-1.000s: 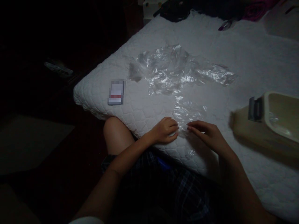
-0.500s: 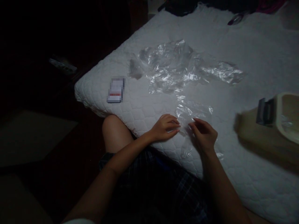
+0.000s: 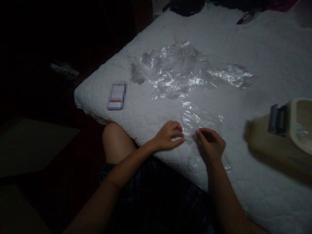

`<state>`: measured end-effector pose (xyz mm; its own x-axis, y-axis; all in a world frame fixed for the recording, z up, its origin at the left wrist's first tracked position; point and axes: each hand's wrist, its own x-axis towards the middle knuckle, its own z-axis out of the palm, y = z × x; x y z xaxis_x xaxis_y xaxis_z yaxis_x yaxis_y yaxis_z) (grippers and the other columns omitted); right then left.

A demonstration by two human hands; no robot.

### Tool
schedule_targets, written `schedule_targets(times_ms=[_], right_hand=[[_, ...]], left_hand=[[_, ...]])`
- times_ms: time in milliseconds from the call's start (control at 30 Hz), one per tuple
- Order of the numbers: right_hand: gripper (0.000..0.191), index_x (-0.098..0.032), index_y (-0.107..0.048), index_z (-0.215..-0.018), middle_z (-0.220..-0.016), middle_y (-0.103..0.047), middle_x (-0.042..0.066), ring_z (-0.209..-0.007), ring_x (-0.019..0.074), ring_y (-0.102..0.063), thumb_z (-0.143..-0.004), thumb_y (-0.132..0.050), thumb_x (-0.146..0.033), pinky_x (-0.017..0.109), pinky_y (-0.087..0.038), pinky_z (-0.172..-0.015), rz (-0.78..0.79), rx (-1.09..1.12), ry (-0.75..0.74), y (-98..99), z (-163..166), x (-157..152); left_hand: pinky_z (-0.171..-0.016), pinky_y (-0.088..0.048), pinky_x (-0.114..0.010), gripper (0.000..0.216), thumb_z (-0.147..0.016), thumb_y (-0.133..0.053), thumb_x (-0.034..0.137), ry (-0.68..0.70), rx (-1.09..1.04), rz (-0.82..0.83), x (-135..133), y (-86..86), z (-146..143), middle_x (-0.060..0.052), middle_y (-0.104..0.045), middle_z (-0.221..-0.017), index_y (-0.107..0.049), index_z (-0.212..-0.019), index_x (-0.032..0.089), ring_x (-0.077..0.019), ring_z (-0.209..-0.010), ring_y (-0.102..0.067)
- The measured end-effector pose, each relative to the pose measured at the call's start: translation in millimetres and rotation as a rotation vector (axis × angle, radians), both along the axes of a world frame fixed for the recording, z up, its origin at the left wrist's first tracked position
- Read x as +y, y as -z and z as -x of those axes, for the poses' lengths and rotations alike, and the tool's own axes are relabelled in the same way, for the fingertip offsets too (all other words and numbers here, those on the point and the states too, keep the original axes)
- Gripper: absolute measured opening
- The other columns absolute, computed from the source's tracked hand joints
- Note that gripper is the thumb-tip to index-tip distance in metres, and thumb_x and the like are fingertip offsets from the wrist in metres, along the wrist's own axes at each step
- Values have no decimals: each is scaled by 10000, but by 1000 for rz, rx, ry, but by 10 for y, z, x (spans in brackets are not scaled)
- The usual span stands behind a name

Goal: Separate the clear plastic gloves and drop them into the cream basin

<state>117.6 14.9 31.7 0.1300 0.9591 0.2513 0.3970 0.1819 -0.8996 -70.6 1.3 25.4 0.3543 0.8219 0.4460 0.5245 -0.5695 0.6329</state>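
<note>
A clear plastic bag (image 3: 198, 117) lies crinkled on the white quilted mattress, in front of me. My right hand (image 3: 212, 143) has its thumb and fingertips pinched together on this bag's near part. To its left, my left hand (image 3: 170, 135) rests at the bag's edge with curved fingers; a small gap shows between thumb and fingertips. Part of the bag passes beneath my right hand and wrist. Just beyond is a larger heap of clear plastic bags (image 3: 174, 71), spread loosely across the mattress.
A phone with a blurred-out screen (image 3: 117, 97) lies near the left edge of the mattress (image 3: 146, 117). At right, a beige bin (image 3: 263, 133) lies on its side, clear plastic inside its mouth. Dark items (image 3: 187, 7) and a small purple-tipped object (image 3: 245, 18) are at the back.
My left thumb and fingertips have parted slightly, and the left hand has drawn back a little from the bag. My right hand keeps its pinch. The whole view has shifted slightly.
</note>
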Motion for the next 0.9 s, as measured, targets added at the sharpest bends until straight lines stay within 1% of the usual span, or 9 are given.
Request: schedule_targets(times_ms=[200,367,500,600,767,833,900], right_hand=[[246,-176,-646,-823,-701,-660,10,-610,151,-633,-641,-720,-325,306,-546,-590,-5,25,39,-25,11,4],[286,-187,-570,-796,-694,-639,-13,-629,144,-630,-616,-744,-323,283,-531,-592,-70,43,106,2,28,-32],[218,-191,-585,-774,-721,-639,-3,-637,144,-619,-670,-701,-344,283,-512,-593,-81,-46,117,17,15,-59],[179,-190,-611,-733,-705,-631,0,-620,139,-600,-680,-693,-341,278,-495,-590,-115,-125,117,25,7,-65],[183,-188,-614,-735,-691,-627,-6,-598,135,-584,-672,-706,-334,274,-483,-574,-134,-97,169,18,25,-66],[163,-193,-621,-728,-680,-624,-7,-601,136,-580,-693,-690,-337,271,-477,-571,-144,-144,157,-6,28,-61],[127,-198,-631,-725,-682,-629,0,-622,142,-581,-730,-662,-322,277,-474,-589,-195,-226,103,-34,23,-50]], left_hand=[[-869,-415,-375,217,-842,-514,350,-18,28,5,11,6,-6,-53,-590,-920,-632,-773,182,-188,-979,-503],[-862,-420,-374,230,-856,-489,348,-30,37,26,2,-16,-11,-55,-579,-930,-617,-768,177,-183,-964,-506],[-862,-419,-359,240,-866,-476,338,-40,23,21,2,-14,-15,-53,-579,-927,-604,-747,173,-174,-951,-506],[-864,-416,-357,242,-867,-475,339,-44,28,24,5,-9,-15,-56,-579,-932,-602,-747,171,-175,-954,-504],[-852,-418,-359,269,-881,-451,338,-56,60,38,10,-9,-23,-60,-581,-927,-604,-738,168,-177,-944,-506],[-850,-416,-360,271,-881,-451,331,-67,71,36,12,-8,-33,-59,-583,-919,-604,-727,168,-179,-941,-506],[-850,-414,-359,271,-880,-454,324,-73,81,33,12,-5,-43,-57,-585,-913,-604,-718,167,-180,-941,-504]])
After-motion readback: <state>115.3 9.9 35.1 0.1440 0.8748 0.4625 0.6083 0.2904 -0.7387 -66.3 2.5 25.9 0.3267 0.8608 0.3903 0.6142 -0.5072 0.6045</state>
